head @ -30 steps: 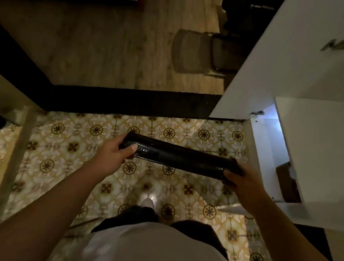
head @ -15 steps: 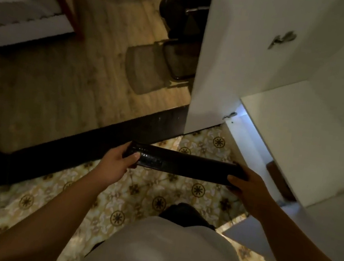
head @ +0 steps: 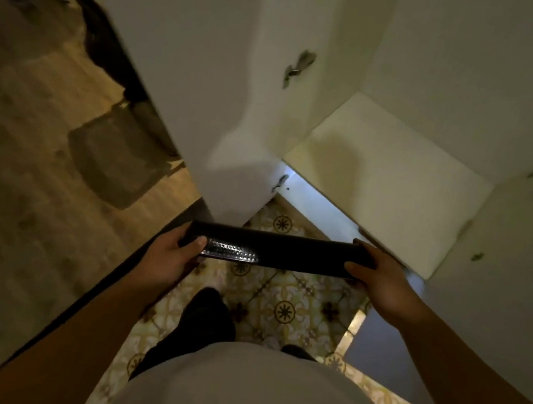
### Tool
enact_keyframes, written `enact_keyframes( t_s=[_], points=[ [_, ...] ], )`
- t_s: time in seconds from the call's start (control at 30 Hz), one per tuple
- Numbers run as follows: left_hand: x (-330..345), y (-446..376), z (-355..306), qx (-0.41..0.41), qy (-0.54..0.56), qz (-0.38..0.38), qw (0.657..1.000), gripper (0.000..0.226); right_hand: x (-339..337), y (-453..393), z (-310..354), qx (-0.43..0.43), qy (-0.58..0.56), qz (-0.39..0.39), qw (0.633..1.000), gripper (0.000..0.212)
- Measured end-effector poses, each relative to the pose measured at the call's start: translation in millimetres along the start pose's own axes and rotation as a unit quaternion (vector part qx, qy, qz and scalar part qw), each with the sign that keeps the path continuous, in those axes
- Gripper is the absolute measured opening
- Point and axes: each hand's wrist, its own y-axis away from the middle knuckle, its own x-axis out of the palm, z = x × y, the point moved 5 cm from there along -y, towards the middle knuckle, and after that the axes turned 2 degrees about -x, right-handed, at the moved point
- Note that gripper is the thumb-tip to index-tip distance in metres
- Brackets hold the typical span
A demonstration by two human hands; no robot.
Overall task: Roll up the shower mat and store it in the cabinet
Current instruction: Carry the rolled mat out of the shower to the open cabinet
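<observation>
The shower mat [head: 288, 252] is a tight black roll held level in front of me, with a shiny textured patch near its left end. My left hand [head: 169, 256] grips its left end and my right hand [head: 381, 281] grips its right end. The white cabinet [head: 389, 182] stands open just beyond the roll, with a bare white shelf at about hand height. The roll's right end lies close to the shelf's front edge.
An open white cabinet door [head: 189, 62] stands to the left of the shelf, another white door [head: 525, 268] to the right. Patterned yellow tiles [head: 282, 294] cover the floor below. A dark threshold and wooden floor [head: 21, 165] lie left.
I have turned right and moved closer to the cabinet, so the shelf now fills the view ahead. Both hands still hold the rolled mat, now nearer the shelf.
</observation>
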Motion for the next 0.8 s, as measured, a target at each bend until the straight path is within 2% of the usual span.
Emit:
enact_keyframes(
  t_s=[0.17,0.37,0.5,0.67,0.8],
  points=[
    [21,-91,-42,0.037,-0.073,0.088,0.993,0.026,-18,-11,-1,-0.001,-0.068,-0.111,0.991,0.057],
    [54,-170,-91,0.036,-0.143,0.203,0.968,0.025,-20,-8,-2,-0.004,-0.156,-0.229,0.961,0.061],
    [81,-199,-104,0.032,-0.155,0.254,0.954,0.024,-22,-7,-16,-0.003,-0.183,-0.259,0.948,0.062],
    [109,-222,-93,0.017,-0.173,0.273,0.946,0.030,-28,-16,-34,0.005,-0.213,-0.286,0.934,0.040],
    [124,-239,-75,0.003,-0.197,0.277,0.940,0.028,-43,-33,-59,0.021,-0.211,-0.282,0.936,0.045]
  ],
)
